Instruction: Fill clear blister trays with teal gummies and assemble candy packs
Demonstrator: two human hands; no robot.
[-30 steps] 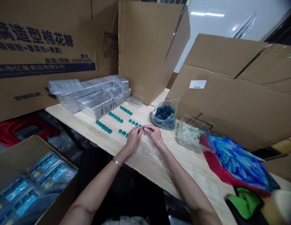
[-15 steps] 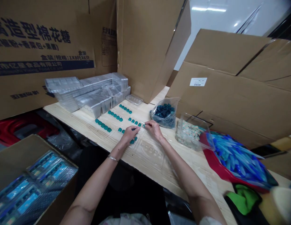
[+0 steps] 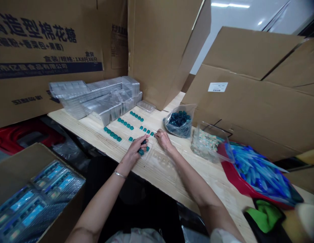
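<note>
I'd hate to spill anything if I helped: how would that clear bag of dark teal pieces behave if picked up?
The clear bag would probably sag and fold, since its thin film looks wrinkled. The dark teal pieces would likely shift and bunch low, as they lie loosely heaped. With its mouth apparently open, tilting might spill some.

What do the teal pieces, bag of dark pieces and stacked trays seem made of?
Teal pieces: evenly coloured, smooth-looking, perhaps plastic, resin or glass; too small to tell. Bag: probably thin, clear plastic film, since dark pieces show through it. Stacked trays: likely clear rigid plastic, given their shiny, translucent surfaces.
</note>
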